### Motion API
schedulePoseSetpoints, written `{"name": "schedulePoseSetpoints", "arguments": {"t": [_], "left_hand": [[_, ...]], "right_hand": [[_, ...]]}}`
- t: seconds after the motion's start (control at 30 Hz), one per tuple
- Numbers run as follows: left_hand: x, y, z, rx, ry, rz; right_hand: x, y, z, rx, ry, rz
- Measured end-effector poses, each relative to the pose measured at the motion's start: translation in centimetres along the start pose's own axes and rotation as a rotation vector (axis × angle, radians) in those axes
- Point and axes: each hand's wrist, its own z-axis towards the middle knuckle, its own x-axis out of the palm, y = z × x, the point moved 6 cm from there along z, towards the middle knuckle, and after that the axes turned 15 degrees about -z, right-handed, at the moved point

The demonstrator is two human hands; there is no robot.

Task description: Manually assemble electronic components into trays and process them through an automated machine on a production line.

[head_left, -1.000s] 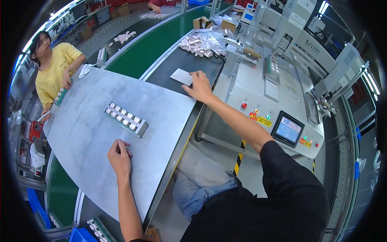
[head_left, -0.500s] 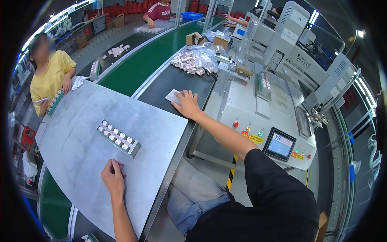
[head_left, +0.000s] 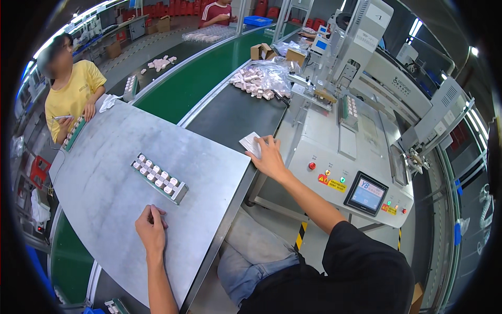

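**Left hand (head_left: 150, 224) curled on grey table (head_left: 104, 167), right hand (head_left: 267, 158) gripping white flat piece (head_left: 250, 144) off the table's right corner**

Far left: red stool (head_left: 39, 171) on grey floor, white bag (head_left: 40, 206) below it. Co-worker in yellow top (head_left: 76, 97) at table's far left edge, long green-sided rack (head_left: 74, 134) in front of them, white cloth (head_left: 109, 102) crumpled at the edge nearby. Table is smooth metal, faint smudges, wide with a curved left side. Green conveyor (head_left: 172, 94) runs behind it and shows again at lower left.

Left hand: fingers bent in, mostly closed, nothing visible in it, resting at the table surface. Just beyond it, middle of table: rack of white pieces (head_left: 159, 178), lying at a slant, pieces in two rows.

Behind: loose pale pieces (head_left: 158, 64) on a dark surface; second co-worker in dark red top (head_left: 215, 14); blue tray (head_left: 258, 21).

Right of the conveyor: dark belt (head_left: 225, 115), pinkish pile (head_left: 253, 83) with clear plastic at its far end, open cardboard box (head_left: 262, 51) behind. Right hand: partly closed, thumb and fingers on the white flat piece, near the belt's close end; can't tell if the piece touches the belt.

Right: pale machine (head_left: 324, 131) with red button (head_left: 312, 166), touchscreen (head_left: 366, 193), another filled rack (head_left: 349, 111) on top. Yellow-black tape (head_left: 300, 236) on floor below.
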Motion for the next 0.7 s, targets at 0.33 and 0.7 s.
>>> {"name": "schedulePoseSetpoints", "arguments": {"t": [0.33, 0.7], "left_hand": [[8.1, -8.4, -6.6, 0.131, 0.346, -0.088], [21.5, 0.8, -12.9, -0.598, 0.54, -0.705]], "right_hand": [[-1.1, -2.8, -0.8, 0.154, 0.002, 0.135], [4.6, -5.1, -3.1, 0.872, 0.193, 1.135]]}}
